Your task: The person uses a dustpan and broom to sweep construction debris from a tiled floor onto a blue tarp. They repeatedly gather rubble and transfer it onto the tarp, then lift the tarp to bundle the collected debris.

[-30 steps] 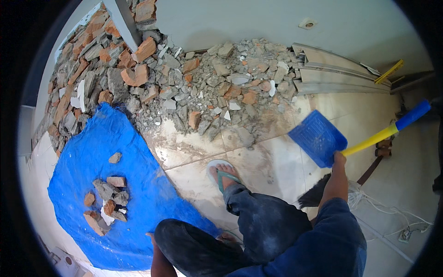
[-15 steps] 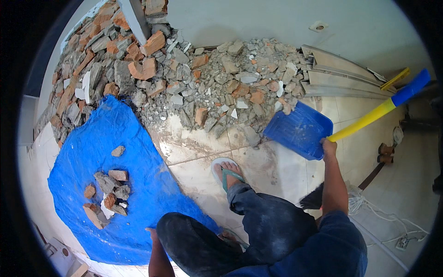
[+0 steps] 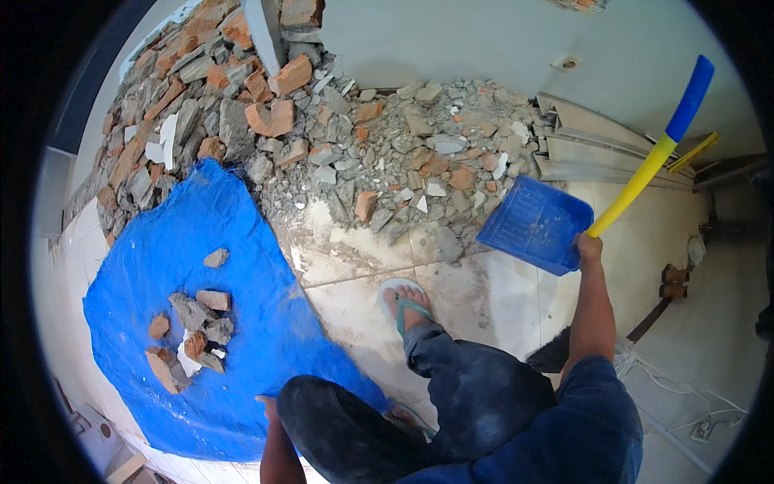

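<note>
My right hand grips the yellow handle of a blue dustpan, held just above the tiled floor at the right edge of a rubble pile of broken bricks and grey concrete pieces. The pan looks empty. My left hand shows only partly by my left knee, resting near the edge of a blue tarp; its fingers are hidden. Several brick and concrete chunks lie in a small heap on the tarp. I crouch, one sandalled foot on the floor.
The rubble runs along the white wall from the far left to the middle. Grey metal profiles lie along the wall at right. White cables and a power strip lie at lower right. A dark tool lies right.
The dustpan has moved left and down toward the rubble's edge, its handle tilting more upright. My view has shifted slightly closer to the pile.
</note>
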A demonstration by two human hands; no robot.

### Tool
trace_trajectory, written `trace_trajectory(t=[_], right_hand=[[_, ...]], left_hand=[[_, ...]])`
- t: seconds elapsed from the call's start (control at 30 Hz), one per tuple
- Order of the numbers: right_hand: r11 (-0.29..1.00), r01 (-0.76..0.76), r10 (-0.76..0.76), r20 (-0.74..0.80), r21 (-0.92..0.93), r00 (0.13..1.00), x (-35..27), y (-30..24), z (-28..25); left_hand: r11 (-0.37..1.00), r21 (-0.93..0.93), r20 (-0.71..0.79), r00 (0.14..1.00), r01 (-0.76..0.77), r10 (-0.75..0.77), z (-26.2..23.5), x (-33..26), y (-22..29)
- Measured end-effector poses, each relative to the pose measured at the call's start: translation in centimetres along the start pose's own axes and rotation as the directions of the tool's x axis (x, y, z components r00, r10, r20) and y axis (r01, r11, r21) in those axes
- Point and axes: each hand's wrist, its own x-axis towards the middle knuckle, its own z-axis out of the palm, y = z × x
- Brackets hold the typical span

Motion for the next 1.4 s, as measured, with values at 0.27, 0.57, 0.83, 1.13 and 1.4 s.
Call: trace_trajectory(t=[0.27,0.57,0.83,1.13,1.4], right_hand=[[0.969,-0.012,-0.022,-0.133,-0.246,0.991,-2.4,1.5,-6.1],[0.997,-0.049,0.042,-0.111,-0.064,0.993,3.7,4.0,-4.0],[0.998,0.044,-0.048,-0.115,-0.039,0.992,-0.9,1.2,-0.9],[0.951,0.158,-0.189,-0.096,-0.266,0.977,-2.5,-2.7,-3.9],[0.985,0.067,-0.071,-0.015,-0.162,0.997,2.8,-1.6,-0.4]], left_hand=[[0.995,-0.094,0.014,0.999,0.040,-0.039,-0.1,2.3,-1.0],[0.993,-0.114,0.061,0.998,0.035,-0.028,0.4,3.4,-1.4],[0.912,0.339,0.172,0.969,-0.229,0.179,-0.6,-1.3,-0.5],[0.999,-0.053,0.118,0.993,0.014,-0.008,0.4,4.8,-1.5],[0.955,0.217,0.167,0.972,-0.200,0.166,-1.5,6.7,-2.0]])
